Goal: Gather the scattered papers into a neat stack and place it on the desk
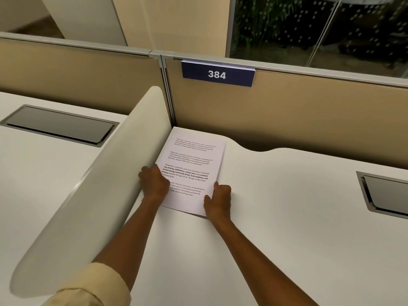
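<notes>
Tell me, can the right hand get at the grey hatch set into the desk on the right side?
Probably yes. The right hand rests on the paper stack, and only bare desk lies between it and the grey hatch. It would have to let go of the stack first.

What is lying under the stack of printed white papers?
The stack of printed white papers lies flat on the white desk, in the corner beside the curved divider. The top sheet hides the pages below. The left hand and right hand cover its near edges.
</notes>
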### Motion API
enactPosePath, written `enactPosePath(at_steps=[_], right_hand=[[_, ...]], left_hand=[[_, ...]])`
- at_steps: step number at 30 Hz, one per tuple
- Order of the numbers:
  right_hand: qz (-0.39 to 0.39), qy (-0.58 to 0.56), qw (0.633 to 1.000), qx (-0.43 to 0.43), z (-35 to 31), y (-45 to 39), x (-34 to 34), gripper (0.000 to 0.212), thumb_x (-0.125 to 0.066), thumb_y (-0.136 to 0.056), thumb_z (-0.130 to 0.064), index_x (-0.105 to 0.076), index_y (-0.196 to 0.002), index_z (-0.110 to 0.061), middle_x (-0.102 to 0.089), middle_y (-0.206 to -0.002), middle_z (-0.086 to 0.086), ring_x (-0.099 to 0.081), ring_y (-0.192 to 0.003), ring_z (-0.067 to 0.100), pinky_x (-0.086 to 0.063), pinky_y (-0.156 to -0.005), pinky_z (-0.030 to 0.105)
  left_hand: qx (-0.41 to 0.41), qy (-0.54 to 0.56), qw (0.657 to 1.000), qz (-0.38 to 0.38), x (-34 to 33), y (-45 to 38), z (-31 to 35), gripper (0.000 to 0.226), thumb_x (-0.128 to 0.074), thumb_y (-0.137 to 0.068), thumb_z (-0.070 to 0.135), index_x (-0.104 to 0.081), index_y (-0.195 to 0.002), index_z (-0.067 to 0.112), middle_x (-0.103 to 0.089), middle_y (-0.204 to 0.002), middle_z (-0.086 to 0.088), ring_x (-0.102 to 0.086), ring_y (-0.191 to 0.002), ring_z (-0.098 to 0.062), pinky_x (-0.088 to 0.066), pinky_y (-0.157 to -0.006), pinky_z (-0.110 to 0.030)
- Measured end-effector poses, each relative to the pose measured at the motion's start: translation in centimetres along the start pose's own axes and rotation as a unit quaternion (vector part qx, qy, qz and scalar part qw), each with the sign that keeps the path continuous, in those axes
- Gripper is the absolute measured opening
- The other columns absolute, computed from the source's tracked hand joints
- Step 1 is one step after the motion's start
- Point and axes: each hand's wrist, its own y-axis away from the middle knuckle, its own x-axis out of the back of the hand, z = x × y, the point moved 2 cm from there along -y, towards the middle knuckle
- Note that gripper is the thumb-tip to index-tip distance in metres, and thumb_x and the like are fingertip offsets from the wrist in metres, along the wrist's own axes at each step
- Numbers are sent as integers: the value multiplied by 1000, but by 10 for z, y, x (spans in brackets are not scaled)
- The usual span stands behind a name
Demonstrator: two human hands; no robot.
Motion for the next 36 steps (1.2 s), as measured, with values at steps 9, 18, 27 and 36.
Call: enactPosePath(at_steps=[9,18,27,36], right_hand=[[16,-6,999,30,-9,-3,-4,51,-59,-93,-12,-41,-140,-6,-40,-136,9,-51,-122,24,-40,-102,26],[6,7,999,42,-12,-3,-11,57,-57,-94,-21,-36,-144,-6,-37,-147,9,-37,-136,24,-33,-111,30],[-23,110,992,61,-7,3,-18,58,-50,-95,-27,-32,-147,-8,-26,-158,8,-25,-141,28,-26,-116,37],[-25,92,994,48,0,7,-4,62,-49,-97,-32,-25,-151,-14,-16,-162,5,-17,-146,29,-23,-119,42]], left_hand=[[-13,55,998,8,2,-7,-2,34,-51,-83,2,-56,-117,-3,-56,-114,-30,-47,-111,-44,-39,-93,-42],[-2,84,996,-23,7,-14,-3,41,-58,-81,11,-58,-122,2,-64,-118,-24,-55,-110,-46,-46,-95,-44],[-24,101,995,-7,13,-4,-1,42,-57,-84,6,-56,-125,-1,-63,-123,-24,-54,-116,-43,-44,-97,-41],[-67,99,993,11,24,4,6,26,-56,-83,6,-59,-108,1,-68,-109,-21,-60,-101,-43,-49,-85,-42]])
